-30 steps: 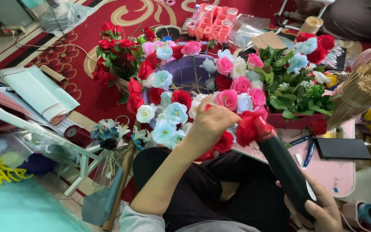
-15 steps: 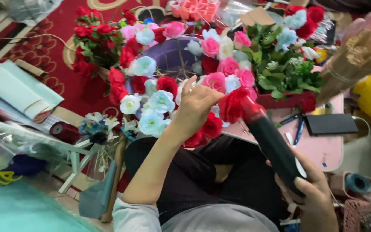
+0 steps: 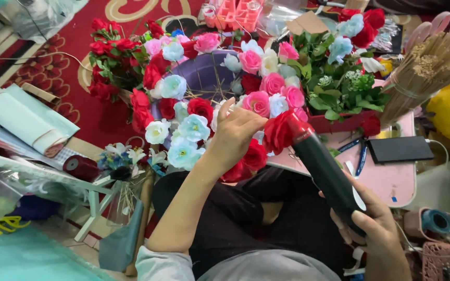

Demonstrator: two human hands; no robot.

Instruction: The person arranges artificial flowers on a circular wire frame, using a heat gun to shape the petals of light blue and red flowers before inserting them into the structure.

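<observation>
Head view. The person sits cross-legged, a ring-shaped arrangement of artificial roses (image 3: 194,119) resting against the lap; red, pink, white and pale blue blooms, with a purple basin (image 3: 209,78) showing through the middle.

Left hand (image 3: 235,135): fingers curled onto the blooms at the near rim of the ring, beside a red rose (image 3: 278,132). Pinching or only pressing: cannot tell, fingertips are hidden among the petals.

Right hand (image 3: 376,229): clenched round the lower body of a black heat tool (image 3: 326,174), red nozzle end aimed into that red rose, at or touching it.

Handling judgement: the petals look like thin fabric or foam, light, soft, easily crushed or scorched. Better held by the stem or base under the bloom than by the petals. The tool is rigid and smooth; the mid-barrel grip looks secure.

Around: bundle of thin sticks (image 3: 423,73) at upper right, dark phone-like slab (image 3: 399,149) on a pink table (image 3: 391,182), rolled wrapping paper (image 3: 22,119) at left.
</observation>
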